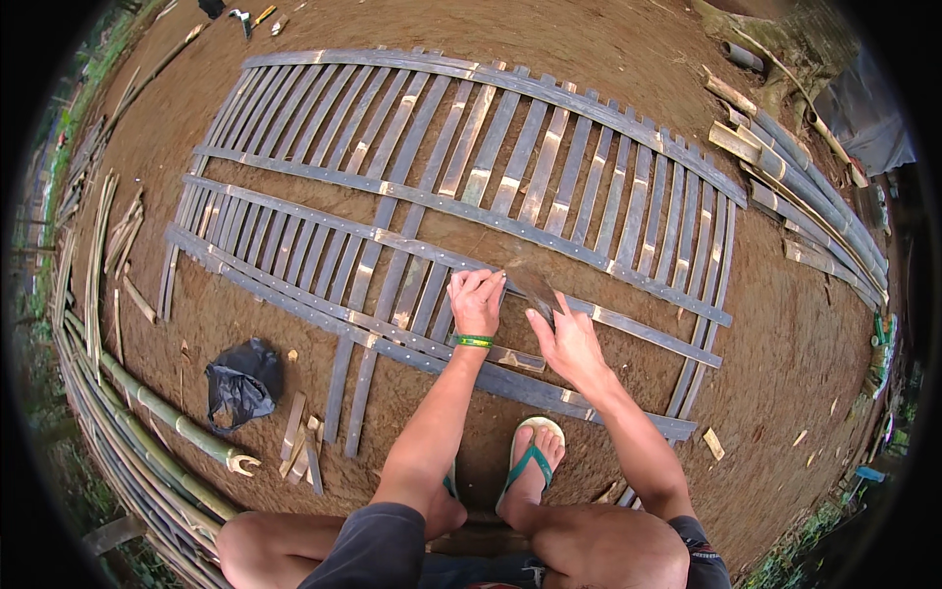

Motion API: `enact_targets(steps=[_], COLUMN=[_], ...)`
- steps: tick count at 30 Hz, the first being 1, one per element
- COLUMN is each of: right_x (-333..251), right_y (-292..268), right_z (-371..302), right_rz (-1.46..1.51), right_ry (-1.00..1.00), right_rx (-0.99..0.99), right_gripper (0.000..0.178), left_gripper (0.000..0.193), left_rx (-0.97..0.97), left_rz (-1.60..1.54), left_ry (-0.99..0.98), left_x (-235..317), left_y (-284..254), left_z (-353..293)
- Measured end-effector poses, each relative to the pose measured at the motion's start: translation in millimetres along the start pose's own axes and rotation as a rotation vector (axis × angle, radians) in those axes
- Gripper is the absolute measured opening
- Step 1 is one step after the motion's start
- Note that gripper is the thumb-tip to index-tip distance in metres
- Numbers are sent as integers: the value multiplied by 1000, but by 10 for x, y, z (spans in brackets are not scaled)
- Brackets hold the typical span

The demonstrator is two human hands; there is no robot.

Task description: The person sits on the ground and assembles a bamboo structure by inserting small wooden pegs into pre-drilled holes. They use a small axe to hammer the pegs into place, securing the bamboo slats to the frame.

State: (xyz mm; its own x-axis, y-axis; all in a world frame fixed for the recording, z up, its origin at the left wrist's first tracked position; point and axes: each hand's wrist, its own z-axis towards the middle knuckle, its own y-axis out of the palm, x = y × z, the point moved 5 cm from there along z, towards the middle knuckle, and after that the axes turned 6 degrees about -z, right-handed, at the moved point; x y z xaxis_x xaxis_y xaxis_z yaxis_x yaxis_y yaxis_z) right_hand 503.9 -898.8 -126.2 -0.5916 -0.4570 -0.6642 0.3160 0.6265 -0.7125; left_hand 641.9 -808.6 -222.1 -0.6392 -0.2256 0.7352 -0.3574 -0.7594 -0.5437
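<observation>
My left hand (477,299), with a green and yellow band at the wrist, is closed in a pinch against a rail of a dark bamboo slat frame (383,187). What its fingertips hold is too small to make out. Close beside it, my right hand (572,344) grips a dark tool (535,289), smeared by motion, so its kind is unclear. The frame lies flat on the ground, with evenly spaced slats between long rails. Slats fill its far section and the left part of the near one. A short loose bamboo strip (516,358) lies under my hands.
Bamboo poles lie stacked at the left (162,412) and right (819,206). A black plastic bag (243,383) and short bamboo offcuts (302,447) sit left of my feet. Several small tools (257,18) rest on the soil at the far left. A tree base (780,44) stands far right.
</observation>
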Motion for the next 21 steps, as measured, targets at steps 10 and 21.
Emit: enact_targets(steps=[10, 21], right_x=[-143, -69], right_y=[17, 156], right_z=[163, 130], right_rz=[13, 13], right_ry=[0, 62], right_rx=[-32, -17], right_gripper=[43, 39], left_gripper=[20, 25], left_rx=[27, 44], left_rz=[-34, -30], left_ry=[-29, -9], left_x=[-58, 0], left_y=[-14, -52], left_z=[-37, -7])
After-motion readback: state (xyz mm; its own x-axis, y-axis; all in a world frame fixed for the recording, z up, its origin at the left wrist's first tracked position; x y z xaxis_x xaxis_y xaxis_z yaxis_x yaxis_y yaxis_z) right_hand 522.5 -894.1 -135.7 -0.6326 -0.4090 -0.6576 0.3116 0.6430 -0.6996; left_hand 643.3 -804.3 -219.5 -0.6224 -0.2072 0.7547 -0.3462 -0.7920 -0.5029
